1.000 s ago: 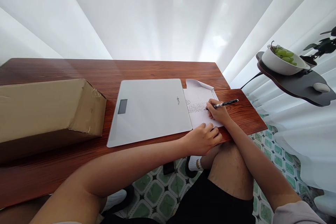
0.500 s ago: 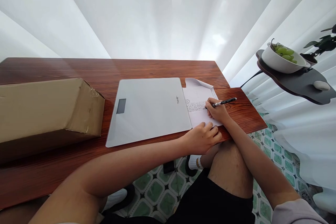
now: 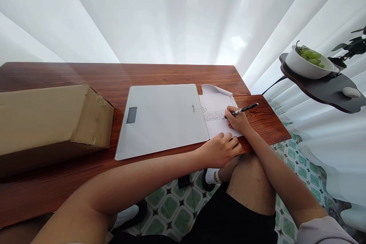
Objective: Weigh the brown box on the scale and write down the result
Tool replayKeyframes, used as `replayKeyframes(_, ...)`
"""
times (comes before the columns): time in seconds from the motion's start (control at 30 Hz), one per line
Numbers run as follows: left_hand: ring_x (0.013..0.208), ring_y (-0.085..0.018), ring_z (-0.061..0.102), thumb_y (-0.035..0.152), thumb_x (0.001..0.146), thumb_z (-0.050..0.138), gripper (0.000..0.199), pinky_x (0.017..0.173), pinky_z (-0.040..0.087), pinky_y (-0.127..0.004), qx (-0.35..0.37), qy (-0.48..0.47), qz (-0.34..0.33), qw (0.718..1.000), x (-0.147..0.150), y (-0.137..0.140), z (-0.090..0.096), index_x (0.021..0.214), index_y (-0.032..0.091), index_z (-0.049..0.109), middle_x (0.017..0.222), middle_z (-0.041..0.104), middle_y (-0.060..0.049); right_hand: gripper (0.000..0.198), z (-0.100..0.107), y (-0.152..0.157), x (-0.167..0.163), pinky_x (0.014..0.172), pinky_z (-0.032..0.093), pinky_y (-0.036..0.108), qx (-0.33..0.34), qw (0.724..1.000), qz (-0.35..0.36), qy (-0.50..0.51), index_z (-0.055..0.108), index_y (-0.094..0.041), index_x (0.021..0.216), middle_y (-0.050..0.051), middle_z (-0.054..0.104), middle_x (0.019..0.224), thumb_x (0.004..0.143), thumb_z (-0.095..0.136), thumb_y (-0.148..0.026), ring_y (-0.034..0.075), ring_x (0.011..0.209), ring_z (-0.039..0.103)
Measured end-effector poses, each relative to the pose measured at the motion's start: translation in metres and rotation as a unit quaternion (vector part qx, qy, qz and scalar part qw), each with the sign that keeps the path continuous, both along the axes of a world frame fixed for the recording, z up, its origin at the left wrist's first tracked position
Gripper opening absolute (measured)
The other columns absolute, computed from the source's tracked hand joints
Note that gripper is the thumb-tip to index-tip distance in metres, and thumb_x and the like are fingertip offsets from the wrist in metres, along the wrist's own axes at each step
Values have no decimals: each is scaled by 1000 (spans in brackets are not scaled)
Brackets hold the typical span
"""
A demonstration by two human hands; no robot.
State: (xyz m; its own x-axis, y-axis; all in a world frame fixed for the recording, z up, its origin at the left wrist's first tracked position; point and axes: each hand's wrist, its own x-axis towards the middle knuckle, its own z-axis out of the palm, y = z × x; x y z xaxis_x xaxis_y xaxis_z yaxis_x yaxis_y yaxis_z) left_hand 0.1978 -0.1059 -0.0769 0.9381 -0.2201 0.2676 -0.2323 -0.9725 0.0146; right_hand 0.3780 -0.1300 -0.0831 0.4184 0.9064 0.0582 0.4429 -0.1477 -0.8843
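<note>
My right hand grips a black pen with its tip down on a white sheet of paper that has lines of handwriting on it. The sheet lies at the right end of the wooden table, its far corner curled up. My left hand rests with curled fingers on the near edge of the paper, at the table's front edge. Just left of the sheet lies a flat white scale with a small dark display.
A long brown cardboard box lies on the table's left side. To the right stands a dark side table with a white bowl of green grapes and a plant. White curtains hang behind. My bare knees are under the table edge.
The pen has shifted slightly over the written lines as my right hand writes. My left hand stays on the paper's near edge.
</note>
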Motion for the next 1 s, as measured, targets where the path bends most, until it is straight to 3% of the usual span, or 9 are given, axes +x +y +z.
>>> replayKeyframes(0.17,94,-27,54,22,97,37,21,66,38,-39,5,6,1,1000,0,0,1,108,16,53,110,61,-11,26,0,0,3,34,32,25,10,1000,-12,16,49,-23,65,-6,48,42,87,54,-35,11,32,40)
replayKeyframes(0.27,94,-26,54,22,96,39,24,67,39,-38,10,7,1,1000,0,1,2,114,14,53,112,61,-12,28,-4,-1,10,34,30,26,48,997,-58,20,48,-24,70,-7,45,42,92,47,-41,11,32,36)
replayKeyframes(0.43,93,-25,55,23,95,42,27,67,40,-37,29,-8,5,1000,1,0,-2,117,12,54,112,61,-14,33,-10,3,21,45,34,27,110,988,-105,-26,48,-24,77,-6,42,51,96,47,-52,12,44,39)
replayKeyframes(0.7,87,-24,54,21,95,41,25,61,37,-35,41,-30,-2,999,6,-2,-8,115,15,55,110,62,-14,36,-15,10,27,73,41,33,131,977,-62,-153,57,-23,85,2,58,81,98,45,-54,20,75,52)
replayKeyframes(1.0,90,-21,56,16,101,29,33,63,33,-33,115,-33,-48,992,-10,-3,9,122,16,54,107,66,-12,33,-15,8,29,82,43,36,128,964,-30,-231,54,-23,87,5,60,87,99,41,-50,22,83,56)
